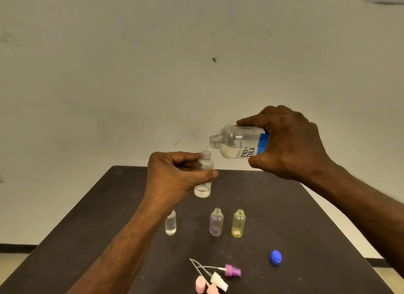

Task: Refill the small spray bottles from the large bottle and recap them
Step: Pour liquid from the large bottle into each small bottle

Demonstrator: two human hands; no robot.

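Nearest the camera, loose spray heads lie on the dark table (306,217): a pink spray head (202,286), a white spray head (219,281) and a purple spray head (232,271), their dip tubes crossing. A blue cap (276,257) sits apart to the right. Farther back stand three uncapped small bottles: a clear bottle (170,224) partly hidden by the left forearm, a purple-tinted bottle (216,222) and a yellow-tinted bottle (238,223) just beside it. Above the table, the left hand (172,180) pinches a clear spray bottle (204,180) upright between thumb and curled fingers; a little liquid sits in its base. The right hand (290,142) grips the large bottle (238,142), tilted neck-down, its mouth just above the small bottle's neck. A thin stream seems to fall between them, though it is faint.
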